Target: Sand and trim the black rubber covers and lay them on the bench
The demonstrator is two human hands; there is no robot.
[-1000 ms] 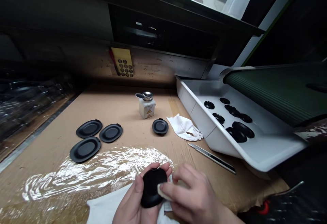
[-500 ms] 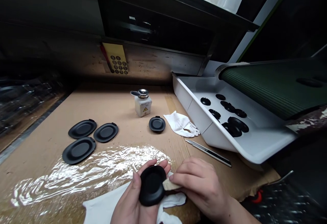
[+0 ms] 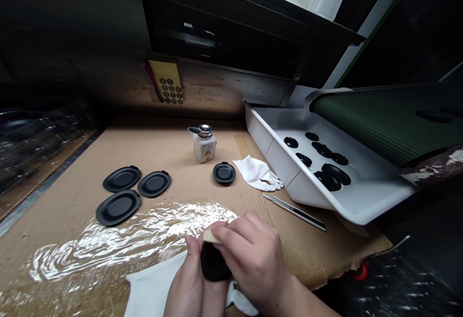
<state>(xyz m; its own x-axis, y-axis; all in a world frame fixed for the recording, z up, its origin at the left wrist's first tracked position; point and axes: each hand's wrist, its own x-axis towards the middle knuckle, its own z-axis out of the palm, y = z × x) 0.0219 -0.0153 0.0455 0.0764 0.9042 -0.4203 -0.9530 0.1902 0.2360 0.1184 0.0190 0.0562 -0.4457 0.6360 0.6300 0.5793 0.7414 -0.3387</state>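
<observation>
My left hand (image 3: 190,283) grips a black oval moulded cover (image 3: 214,265) low over a white cloth (image 3: 152,285), and my fingers hide part of it. My right hand (image 3: 251,254) pinches a small beige pad (image 3: 211,236) against the cover's top edge. Three more black oval covers (image 3: 122,178) (image 3: 154,184) (image 3: 118,207) lie on the cardboard to the left. A smaller black oval cover (image 3: 224,172) sits farther ahead, beyond my hands.
A dispenser bottle (image 3: 204,149) with a hazard label stands ahead. Nearby are white gloves (image 3: 255,173) and a utility knife (image 3: 294,212). A white tray (image 3: 275,158) holds several black parts. Green belting (image 3: 376,124) runs at right. Shiny plastic film (image 3: 119,242) covers the cardboard.
My right hand has moved up and left, bringing the pad from the cover's right side to its top edge. The cover has tilted and is now mostly hidden by my hands.
</observation>
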